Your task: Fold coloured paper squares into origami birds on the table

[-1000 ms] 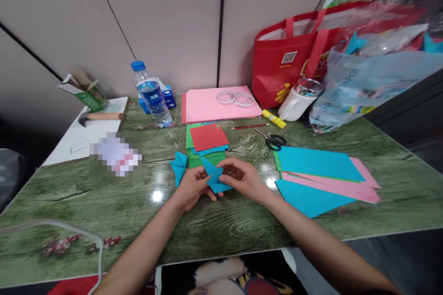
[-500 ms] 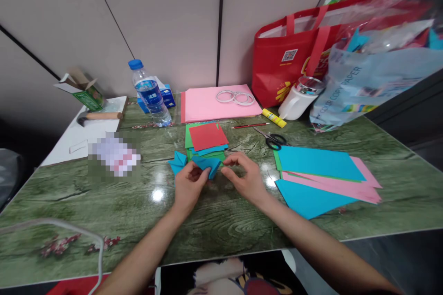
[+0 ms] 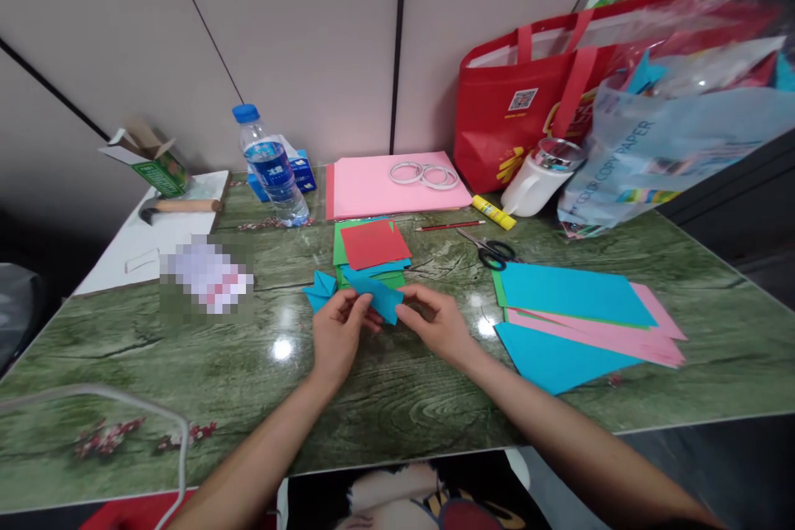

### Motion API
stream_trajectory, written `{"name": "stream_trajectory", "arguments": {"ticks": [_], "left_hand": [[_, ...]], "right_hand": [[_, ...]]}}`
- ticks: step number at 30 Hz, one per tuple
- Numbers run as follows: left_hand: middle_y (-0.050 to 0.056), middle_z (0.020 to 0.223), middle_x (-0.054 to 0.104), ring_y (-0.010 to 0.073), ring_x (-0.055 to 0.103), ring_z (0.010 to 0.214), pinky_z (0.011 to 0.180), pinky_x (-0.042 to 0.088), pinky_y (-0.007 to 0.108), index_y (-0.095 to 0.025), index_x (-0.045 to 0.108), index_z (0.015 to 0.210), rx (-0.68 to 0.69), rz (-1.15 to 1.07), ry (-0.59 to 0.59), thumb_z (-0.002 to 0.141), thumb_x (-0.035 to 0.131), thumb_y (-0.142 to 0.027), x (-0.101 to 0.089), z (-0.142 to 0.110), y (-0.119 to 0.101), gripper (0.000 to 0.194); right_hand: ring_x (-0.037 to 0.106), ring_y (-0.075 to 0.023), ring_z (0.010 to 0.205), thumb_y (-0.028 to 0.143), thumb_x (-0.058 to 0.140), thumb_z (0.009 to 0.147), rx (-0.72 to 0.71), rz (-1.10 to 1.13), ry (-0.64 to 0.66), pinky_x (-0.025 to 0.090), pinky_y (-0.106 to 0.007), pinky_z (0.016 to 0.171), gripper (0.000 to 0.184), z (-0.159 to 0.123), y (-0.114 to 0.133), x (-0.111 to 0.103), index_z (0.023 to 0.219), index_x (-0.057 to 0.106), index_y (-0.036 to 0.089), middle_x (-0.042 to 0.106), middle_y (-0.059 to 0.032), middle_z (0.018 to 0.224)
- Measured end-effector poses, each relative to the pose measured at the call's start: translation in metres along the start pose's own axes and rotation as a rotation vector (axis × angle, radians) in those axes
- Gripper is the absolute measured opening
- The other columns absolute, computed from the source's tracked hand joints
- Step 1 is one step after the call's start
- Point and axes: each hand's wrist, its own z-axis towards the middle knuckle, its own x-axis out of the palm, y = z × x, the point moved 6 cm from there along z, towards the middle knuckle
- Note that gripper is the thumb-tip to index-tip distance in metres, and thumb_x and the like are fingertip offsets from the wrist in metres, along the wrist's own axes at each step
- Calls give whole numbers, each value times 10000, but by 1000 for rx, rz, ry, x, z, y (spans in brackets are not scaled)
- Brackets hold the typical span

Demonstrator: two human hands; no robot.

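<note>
A folded piece of blue paper is held just above the table between my two hands. My left hand pinches its left part, thumb on the near face and fingers behind. At its right corner, the thumb and forefinger of my right hand close on the edge. Beside my left fingers lies another folded blue paper shape with pointed corners. Right behind the held piece sits a stack of small squares, with a red square on top and green and blue sheets under it.
Right of my hands are cut blue sheets, pink strips and black-handled scissors. Farther back lie a pencil, a glue stick, a white mug and pink paper. A water bottle and hammer are leftward.
The blue paper has opened out flatter and turned its broad face toward me. My right hand, apart from it before, has come in to grip its right corner.
</note>
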Motion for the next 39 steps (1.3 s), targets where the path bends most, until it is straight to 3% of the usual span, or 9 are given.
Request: {"name": "stream_trajectory", "arguments": {"ticks": [8, 12, 18, 25, 31, 36, 39], "left_hand": [[-22, 549, 619, 128, 581, 470, 491, 471, 229, -191, 520, 596, 53, 106, 15, 792, 528, -469, -2, -2, -5, 340], [-14, 552, 622, 130, 585, 495, 491, 463, 221, -187, 534, 573, 103, 157, -1, 789, 524, -490, -3, -3, -11, 372], [2, 535, 625, 137, 576, 455, 485, 493, 252, -170, 559, 611, 50, 132, 64, 808, 457, -548, 1, -4, -5, 439], [13, 551, 640, 147, 602, 466, 449, 498, 250, -169, 576, 609, 21, 96, 116, 791, 506, -523, 6, -3, -1, 403], [12, 555, 629, 162, 610, 481, 452, 525, 281, -161, 575, 652, -36, -9, 147, 764, 531, -541, 8, -2, 2, 398], [-11, 529, 604, 151, 594, 458, 458, 527, 284, -167, 544, 648, -65, -61, 190, 746, 556, -542, 11, -2, 4, 387], [-36, 502, 567, 122, 560, 415, 426, 496, 243, -166, 531, 637, -78, -82, 211, 744, 570, -523, 12, -2, 6, 375]], "right_hand": [[590, -200, 879, 220, 495, 840, -341, -227, -52, 470, -345, 778, 136, -7, 26, 2, 914, 609, 220, 652, -62, 886], [598, -200, 888, 184, 491, 838, -411, -287, -91, 479, -340, 779, 190, -11, 30, 2, 989, 599, 224, 660, -67, 903], [617, -177, 823, 182, 459, 860, -441, -297, -121, 489, -306, 734, 160, -13, 31, -1, 939, 597, 205, 663, -61, 856], [609, -158, 688, 246, 468, 864, -289, -288, -221, 470, -257, 632, 130, -11, 22, -10, 901, 582, 197, 651, -31, 761], [585, -157, 744, 247, 441, 879, -302, -216, -122, 450, -265, 671, 158, -8, 23, -4, 795, 563, 191, 623, -40, 792], [565, -137, 638, 264, 458, 883, -310, -251, -115, 442, -246, 598, 145, -9, 23, -2, 804, 558, 196, 603, -14, 703], [598, -152, 691, 317, 528, 854, -389, -248, -73, 467, -264, 641, 116, -12, 26, 2, 863, 563, 207, 634, -21, 746]]}}
